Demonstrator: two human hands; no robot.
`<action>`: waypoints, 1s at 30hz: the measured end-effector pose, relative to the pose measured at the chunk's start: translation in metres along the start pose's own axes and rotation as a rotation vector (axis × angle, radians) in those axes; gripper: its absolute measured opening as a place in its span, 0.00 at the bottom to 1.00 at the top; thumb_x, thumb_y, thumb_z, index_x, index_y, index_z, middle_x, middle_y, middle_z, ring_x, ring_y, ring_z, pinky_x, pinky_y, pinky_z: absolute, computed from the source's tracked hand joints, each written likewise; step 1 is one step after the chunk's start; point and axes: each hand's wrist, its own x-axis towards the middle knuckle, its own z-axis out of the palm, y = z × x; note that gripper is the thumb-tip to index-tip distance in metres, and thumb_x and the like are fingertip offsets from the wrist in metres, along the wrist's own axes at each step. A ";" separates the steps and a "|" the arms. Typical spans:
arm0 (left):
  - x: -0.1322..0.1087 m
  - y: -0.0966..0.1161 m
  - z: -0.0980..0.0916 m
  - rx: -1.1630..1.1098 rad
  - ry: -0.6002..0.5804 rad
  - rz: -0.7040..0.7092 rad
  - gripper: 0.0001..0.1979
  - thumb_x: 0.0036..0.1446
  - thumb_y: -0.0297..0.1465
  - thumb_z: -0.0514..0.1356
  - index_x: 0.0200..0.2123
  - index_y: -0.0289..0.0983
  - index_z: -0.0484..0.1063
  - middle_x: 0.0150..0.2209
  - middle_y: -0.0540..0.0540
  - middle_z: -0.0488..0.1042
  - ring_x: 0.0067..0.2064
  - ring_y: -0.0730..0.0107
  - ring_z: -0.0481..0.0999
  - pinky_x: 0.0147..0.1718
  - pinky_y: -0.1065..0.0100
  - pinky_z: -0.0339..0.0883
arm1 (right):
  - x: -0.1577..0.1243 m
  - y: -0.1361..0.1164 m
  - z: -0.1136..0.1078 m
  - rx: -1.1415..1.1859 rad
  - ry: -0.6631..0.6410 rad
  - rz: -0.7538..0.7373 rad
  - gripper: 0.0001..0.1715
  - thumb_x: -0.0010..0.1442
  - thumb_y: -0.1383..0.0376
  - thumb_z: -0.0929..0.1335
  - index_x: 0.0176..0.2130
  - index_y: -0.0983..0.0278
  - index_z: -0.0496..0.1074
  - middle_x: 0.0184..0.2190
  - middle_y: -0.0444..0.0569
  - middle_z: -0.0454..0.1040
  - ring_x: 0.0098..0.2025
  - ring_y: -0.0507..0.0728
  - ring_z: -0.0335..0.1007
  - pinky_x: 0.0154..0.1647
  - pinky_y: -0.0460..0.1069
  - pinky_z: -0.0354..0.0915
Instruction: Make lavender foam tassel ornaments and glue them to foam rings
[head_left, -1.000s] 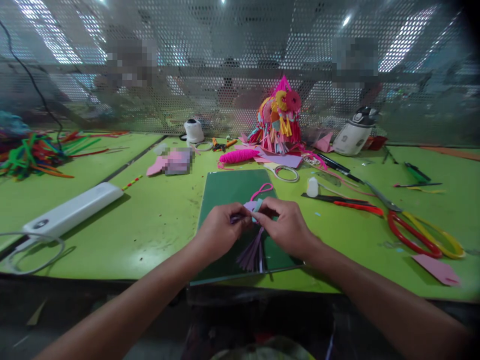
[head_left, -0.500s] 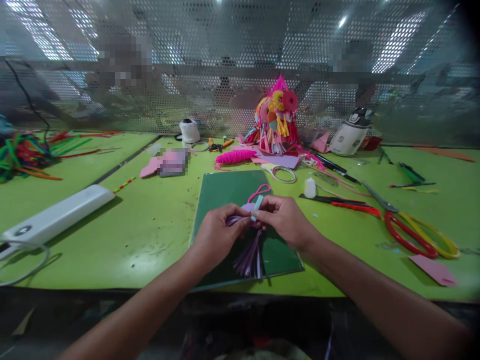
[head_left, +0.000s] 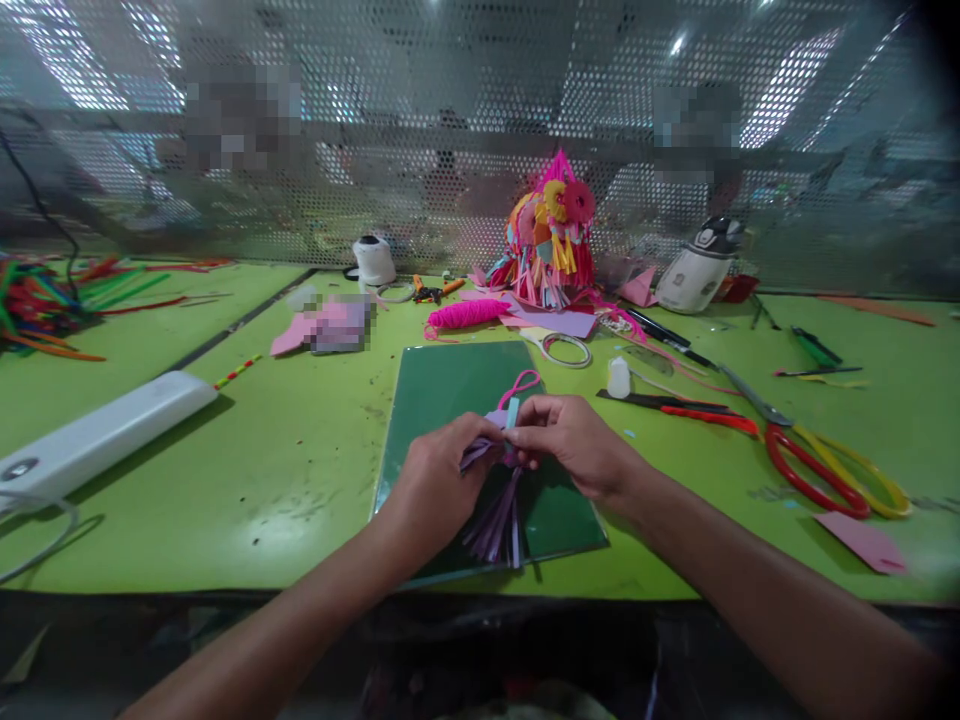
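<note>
Over a dark green board (head_left: 457, 385) my two hands meet at a purple tassel (head_left: 495, 525) with a pink cord loop (head_left: 520, 385) at its top. My left hand (head_left: 446, 475) is closed on the tassel's upper part, where purple fringe shows by its fingers. Between thumb and forefinger my right hand (head_left: 566, 440) pinches a light blue strip (head_left: 512, 412) against the tassel. The fringe hangs down onto the board. My fingers hide the point where strip and tassel meet.
Right of the board lie scissors (head_left: 817, 480) with red and yellow handles and a pink paper piece (head_left: 861, 542). Behind it are pink yarn (head_left: 466, 315), white-handled scissors (head_left: 566, 349) and a fringed, colourful figure (head_left: 551, 240). A white power strip (head_left: 112, 430) lies left.
The light blue strip stands more upright and less of it shows. My right fingers have shifted slightly at the tassel's top. The view has moved a little.
</note>
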 end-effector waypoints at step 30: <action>0.004 -0.004 0.001 -0.197 -0.099 -0.112 0.09 0.55 0.28 0.59 0.41 0.38 0.70 0.37 0.44 0.77 0.40 0.65 0.76 0.41 0.65 0.67 | -0.003 -0.002 0.001 -0.445 0.047 -0.246 0.08 0.52 0.64 0.68 0.24 0.64 0.66 0.20 0.41 0.64 0.24 0.50 0.59 0.26 0.46 0.56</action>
